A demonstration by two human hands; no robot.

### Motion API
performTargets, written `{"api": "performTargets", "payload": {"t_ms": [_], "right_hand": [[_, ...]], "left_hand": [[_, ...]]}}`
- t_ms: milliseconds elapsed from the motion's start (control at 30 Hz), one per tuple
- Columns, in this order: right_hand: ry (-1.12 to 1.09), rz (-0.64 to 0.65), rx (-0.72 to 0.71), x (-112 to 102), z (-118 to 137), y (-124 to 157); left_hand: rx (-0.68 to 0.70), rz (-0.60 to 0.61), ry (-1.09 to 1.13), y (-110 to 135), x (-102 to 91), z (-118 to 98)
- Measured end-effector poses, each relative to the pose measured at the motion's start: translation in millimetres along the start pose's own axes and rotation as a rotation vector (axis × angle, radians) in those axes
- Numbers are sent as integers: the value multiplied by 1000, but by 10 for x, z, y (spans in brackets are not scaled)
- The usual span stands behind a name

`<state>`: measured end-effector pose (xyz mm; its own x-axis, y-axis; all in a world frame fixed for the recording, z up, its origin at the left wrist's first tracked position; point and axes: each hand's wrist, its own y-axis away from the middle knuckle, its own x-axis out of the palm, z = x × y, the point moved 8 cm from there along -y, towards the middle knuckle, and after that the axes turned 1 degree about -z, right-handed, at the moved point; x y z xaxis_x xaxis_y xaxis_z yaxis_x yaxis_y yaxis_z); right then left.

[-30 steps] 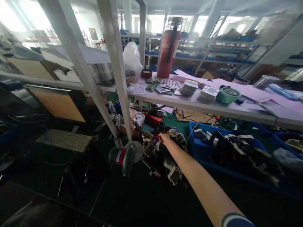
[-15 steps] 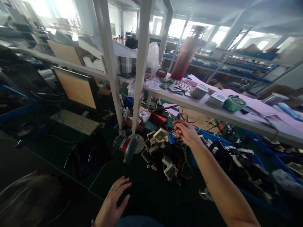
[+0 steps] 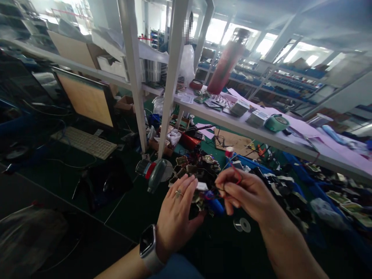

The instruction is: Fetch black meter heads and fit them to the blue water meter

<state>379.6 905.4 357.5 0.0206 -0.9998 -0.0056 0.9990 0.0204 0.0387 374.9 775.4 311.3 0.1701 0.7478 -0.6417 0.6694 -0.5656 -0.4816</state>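
Observation:
My right hand [image 3: 247,193] pinches thin red and black wires [image 3: 238,176]; a small connector with a white and red end [image 3: 229,151] sticks up above the fingers. Below and left of that pinch is a small electronic module with a blue battery-like cylinder [image 3: 215,206] and a white part [image 3: 202,186]. My left hand [image 3: 178,211], with a ring and a watch, is at the module's left side, thumb below and fingers above, seemingly gripping its edge. Behind both hands lies a heap of dark and pale electronic parts [image 3: 181,170], partly hidden.
A clear jar with a red band [image 3: 149,170] stands left of the heap. Blue bins of parts [image 3: 293,190] line the right side. A spool [image 3: 242,224] lies near my right wrist. A shelf edge [image 3: 221,116] and white posts [image 3: 168,85] rise ahead; a keyboard [image 3: 84,142] lies left.
My right hand has come back from the heap towards me with the wires and blue cylinder. My left hand has moved up and right to meet the module.

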Motion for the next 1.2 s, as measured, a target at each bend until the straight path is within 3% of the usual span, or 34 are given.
{"api": "performTargets", "payload": {"t_ms": [100,133,200,300,400,533,667,767,900,1033,1200], "right_hand": [[-27,72,122,288,-553,-29],[-49,57,157,349,-775,-72],[-101,-3,215,414,-1204,-183],[-131,-41,264,430,-1686,-348],[-83,15,325,394,-2028,-399],[158,35,428,306,-2515,-167],[486,28,461,393,-2935,162],[640,65,387,588,-3020,215],[674,286,259,928,-2853,133],[674,473,110,1229,-2486,22],[858,451,13,1475,-2220,-323]], "left_hand": [[-187,311,26,242,385,355],[-283,435,43,368,533,532],[-402,562,65,579,720,854],[-524,622,69,803,826,1281],[-666,646,80,1034,803,1633],[-855,653,206,1474,734,1964],[-1025,622,365,1978,696,2237],[-1090,604,469,2224,661,2373],[-1100,589,593,2261,598,2351],[-1031,597,726,2046,604,2049],[-939,631,782,1825,634,1692]]}}
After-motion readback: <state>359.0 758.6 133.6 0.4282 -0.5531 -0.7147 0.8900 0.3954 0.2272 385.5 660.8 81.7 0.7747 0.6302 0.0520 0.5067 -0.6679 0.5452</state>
